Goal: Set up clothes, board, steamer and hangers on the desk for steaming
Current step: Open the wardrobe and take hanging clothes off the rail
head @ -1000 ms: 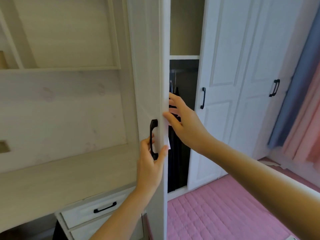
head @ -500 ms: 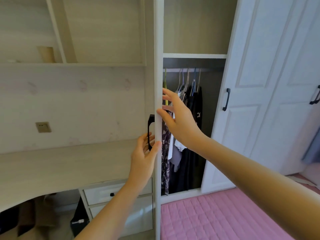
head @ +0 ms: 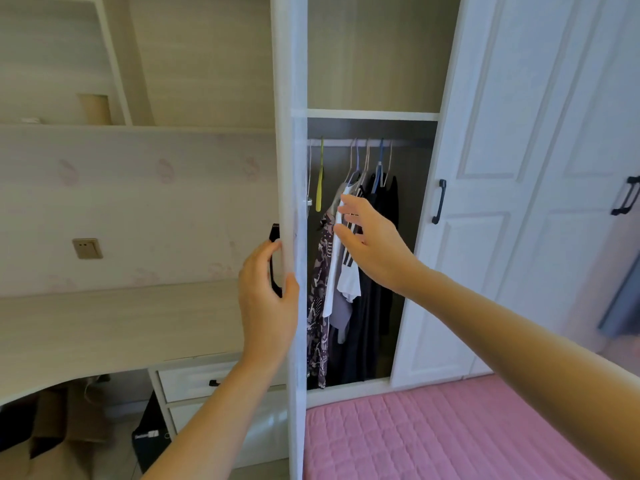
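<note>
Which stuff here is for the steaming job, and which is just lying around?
For the job:
- hanging clothes on the wardrobe rail
- empty yellow plastic hanger
- pale wooden desk

Just there:
- pink quilted bed cover
- brown cardboard box
- beige wall socket

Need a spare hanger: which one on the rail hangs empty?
The yellow hanger, left of the clothed hangers; it alone carries no garment.
</note>
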The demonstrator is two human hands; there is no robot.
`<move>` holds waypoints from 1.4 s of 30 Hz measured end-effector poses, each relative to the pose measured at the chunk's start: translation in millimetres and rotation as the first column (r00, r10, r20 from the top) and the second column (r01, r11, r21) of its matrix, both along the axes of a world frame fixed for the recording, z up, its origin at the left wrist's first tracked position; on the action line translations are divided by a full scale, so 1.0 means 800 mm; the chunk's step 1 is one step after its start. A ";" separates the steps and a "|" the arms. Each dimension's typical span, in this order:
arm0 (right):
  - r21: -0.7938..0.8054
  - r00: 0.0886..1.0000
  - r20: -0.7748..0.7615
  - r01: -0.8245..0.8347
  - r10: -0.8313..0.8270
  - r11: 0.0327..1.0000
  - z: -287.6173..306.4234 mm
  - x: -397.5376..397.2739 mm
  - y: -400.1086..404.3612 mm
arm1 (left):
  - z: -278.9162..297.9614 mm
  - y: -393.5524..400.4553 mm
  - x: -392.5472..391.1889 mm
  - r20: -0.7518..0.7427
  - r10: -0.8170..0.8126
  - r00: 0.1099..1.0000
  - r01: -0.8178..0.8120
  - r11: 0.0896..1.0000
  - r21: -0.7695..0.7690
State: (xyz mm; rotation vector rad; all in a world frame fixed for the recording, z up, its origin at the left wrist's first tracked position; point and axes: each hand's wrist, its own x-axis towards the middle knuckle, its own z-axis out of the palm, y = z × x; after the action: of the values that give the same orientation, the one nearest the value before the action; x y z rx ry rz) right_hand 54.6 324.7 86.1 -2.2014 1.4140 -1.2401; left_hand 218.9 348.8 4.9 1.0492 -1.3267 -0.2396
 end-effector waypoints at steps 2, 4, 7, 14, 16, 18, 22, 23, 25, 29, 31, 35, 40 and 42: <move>0.002 0.999 -0.038 0.032 -0.032 0.999 -0.006 -0.024 0.000 | 0.003 0.004 -0.014 0.009 0.030 1.000 -0.030 0.999 -0.022; 0.010 0.995 -0.076 0.067 -0.066 0.998 -0.012 -0.047 0.000 | 0.004 0.009 -0.027 0.057 0.085 0.995 -0.080 0.993 -0.084; 0.026 0.986 -0.119 0.124 -0.120 0.992 -0.024 -0.079 0.000 | 0.002 0.012 -0.049 0.205 0.150 0.967 -0.106 0.972 -0.210; 0.032 0.947 -0.264 0.200 -0.185 0.979 -0.048 -0.132 -0.013 | -0.013 -0.032 -0.103 0.415 0.024 0.909 0.026 0.993 -0.116; 0.034 0.938 -0.288 0.214 -0.195 0.976 -0.052 -0.142 -0.026 | -0.015 -0.059 -0.112 0.454 0.005 0.891 0.024 0.998 -0.060; 0.042 0.931 -0.306 0.222 -0.199 0.974 -0.055 -0.148 -0.041 | -0.014 -0.089 -0.120 0.485 -0.011 0.875 0.019 1.000 -0.011; 0.054 0.925 -0.321 0.232 -0.203 0.971 -0.059 -0.156 -0.085 | -0.008 -0.148 -0.138 0.518 -0.047 0.854 0.017 0.998 0.063; 0.058 0.925 -0.320 0.236 -0.206 0.970 -0.058 -0.156 -0.099 | -0.006 -0.162 -0.144 0.522 -0.053 0.851 0.013 0.997 0.081; 0.068 0.924 -0.323 0.237 -0.204 0.969 -0.056 -0.157 -0.128 | -0.003 -0.191 -0.155 0.519 -0.048 0.853 -0.009 0.994 0.107; 0.074 0.913 -0.360 0.236 -0.195 0.969 -0.050 -0.157 -0.194 | 0.000 -0.254 -0.172 0.446 -0.054 0.893 -0.050 0.974 0.219; 0.065 0.904 -0.386 0.228 -0.186 0.972 -0.047 -0.156 -0.230 | 0.001 -0.289 -0.176 0.452 -0.047 0.891 -0.077 0.964 0.252; 0.059 0.893 -0.417 0.209 -0.166 0.976 -0.047 -0.152 -0.306 | 0.002 -0.356 -0.180 0.497 -0.024 0.867 -0.133 0.951 0.278; 0.058 0.883 -0.445 0.197 -0.151 0.979 -0.051 -0.138 -0.395 | -0.010 -0.431 -0.176 0.491 0.001 0.871 -0.179 0.932 0.315; 0.043 0.871 -0.466 0.195 -0.153 0.980 -0.054 -0.133 -0.427 | -0.016 -0.453 -0.173 0.466 0.007 0.885 -0.182 0.925 0.333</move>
State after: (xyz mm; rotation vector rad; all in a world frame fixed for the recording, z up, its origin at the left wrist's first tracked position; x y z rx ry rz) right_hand -52.0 -16.5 42.6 -2.4548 1.8363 -0.6962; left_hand 80.2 -13.7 -7.5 1.5578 -1.6878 -0.1733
